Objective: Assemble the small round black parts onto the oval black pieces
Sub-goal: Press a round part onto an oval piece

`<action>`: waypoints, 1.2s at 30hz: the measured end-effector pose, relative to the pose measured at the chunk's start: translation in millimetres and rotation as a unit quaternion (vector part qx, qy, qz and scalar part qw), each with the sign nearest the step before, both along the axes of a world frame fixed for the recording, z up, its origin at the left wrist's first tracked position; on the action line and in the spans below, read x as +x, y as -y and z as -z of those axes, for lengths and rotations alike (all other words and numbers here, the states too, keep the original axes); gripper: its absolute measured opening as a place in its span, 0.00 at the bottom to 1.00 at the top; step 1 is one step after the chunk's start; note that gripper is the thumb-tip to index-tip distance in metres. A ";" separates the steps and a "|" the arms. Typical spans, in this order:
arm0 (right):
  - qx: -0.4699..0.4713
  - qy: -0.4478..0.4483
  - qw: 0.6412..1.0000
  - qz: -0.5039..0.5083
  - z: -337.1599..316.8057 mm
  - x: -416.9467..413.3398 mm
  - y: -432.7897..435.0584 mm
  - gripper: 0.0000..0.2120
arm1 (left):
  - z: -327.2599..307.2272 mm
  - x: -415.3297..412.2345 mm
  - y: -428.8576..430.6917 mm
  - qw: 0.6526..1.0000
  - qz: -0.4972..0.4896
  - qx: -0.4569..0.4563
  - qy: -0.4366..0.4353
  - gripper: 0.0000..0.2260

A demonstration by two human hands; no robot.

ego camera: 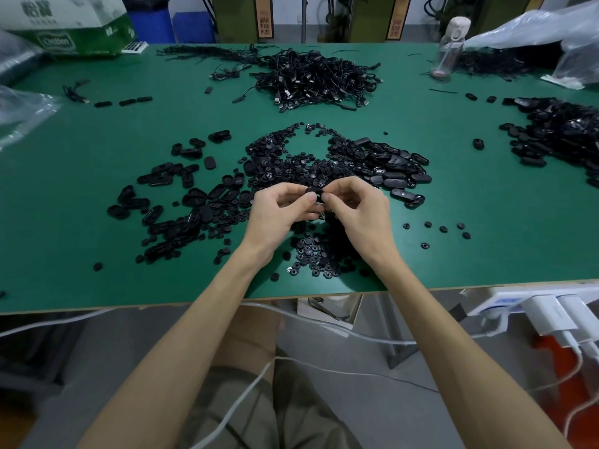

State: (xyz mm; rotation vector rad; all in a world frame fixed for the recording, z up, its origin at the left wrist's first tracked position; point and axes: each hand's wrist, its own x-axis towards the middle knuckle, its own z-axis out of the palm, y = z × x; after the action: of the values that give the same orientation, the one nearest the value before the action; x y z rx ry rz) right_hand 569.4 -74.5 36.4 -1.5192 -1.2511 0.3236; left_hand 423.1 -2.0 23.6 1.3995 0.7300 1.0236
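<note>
While hovering over heap of small round black plastic parts [311, 256], pinching black plastic piece [315, 193] between curled fingertips of left hand [278, 212] and right hand [360, 211]; dead centre, neither nearer; long axis hidden tbh.

table [97, 254]: green top, matt and smooth, under the fingers [306, 199]
oval black pieces [393, 183]: plastic, faint gloss, right of the fingers
small round black parts [311, 254]: matt plastic, nearer than the fingers

Even, cool overhead light, with soft, short shadows falling on the table [97, 254] and a pale sheen on the bags [534, 30] — wide-angle bending curves the table edge; far corners look slightly soft
</note>
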 end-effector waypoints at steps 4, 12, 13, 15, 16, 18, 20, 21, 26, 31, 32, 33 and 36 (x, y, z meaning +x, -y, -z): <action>-0.010 0.010 1.000 0.001 0.4 -0.3 -0.2 0.03 | 0.0 0.3 0.0 1.000 -0.001 -0.004 -0.007 0.07; -0.013 0.016 1.000 -0.002 1.0 0.0 -0.2 0.02 | -1.6 1.1 1.8 1.000 0.011 -0.008 -0.023 0.09; -0.012 0.014 1.000 -0.001 1.3 0.3 0.0 0.02 | -2.0 0.9 2.0 1.000 0.013 -0.008 -0.024 0.09; -0.004 0.013 1.000 0.009 2.3 1.0 0.3 0.02 | -2.4 0.4 2.6 0.999 0.025 -0.005 -0.024 0.08; -0.001 0.013 1.000 0.012 2.6 1.6 0.4 0.02 | -2.6 0.2 3.0 0.999 0.031 -0.004 -0.023 0.07; 0.003 0.015 1.000 0.010 2.9 2.5 0.1 0.03 | -3.2 -0.2 3.6 0.999 0.037 -0.004 -0.020 0.06; 0.008 0.016 1.000 0.001 3.2 3.5 -0.6 0.05 | -3.6 -0.9 3.0 0.999 0.037 -0.007 -0.017 0.06; 0.011 0.014 1.000 -0.001 3.4 4.3 -1.0 0.06 | -3.7 -1.4 2.8 0.999 0.037 -0.009 -0.015 0.06; -0.004 -0.052 0.998 -0.029 4.1 9.6 -1.4 0.13 | -4.8 -2.3 3.6 0.999 0.045 -0.015 -0.005 0.04; -0.009 -0.074 0.996 -0.040 6.5 9.3 -3.1 0.07 | -2.3 0.8 2.7 0.998 0.045 0.004 -0.036 0.06; -0.008 -0.079 0.996 -0.037 6.7 9.6 -2.8 0.07 | -2.0 1.3 3.1 0.998 0.044 0.010 -0.044 0.06; -0.008 -0.085 0.996 -0.038 7.1 10.0 -2.5 0.07 | -1.7 1.8 3.4 0.998 0.043 0.016 -0.051 0.06; -0.014 -0.100 0.994 -0.050 7.3 9.9 -2.2 0.06 | -0.4 1.8 3.0 0.996 0.041 0.031 -0.074 0.08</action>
State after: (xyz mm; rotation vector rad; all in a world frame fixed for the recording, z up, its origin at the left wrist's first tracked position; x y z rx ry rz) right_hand 579.3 -72.2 29.1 -1.4119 -1.1679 0.5473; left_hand 424.8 -5.0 24.0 1.5595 0.7469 0.8926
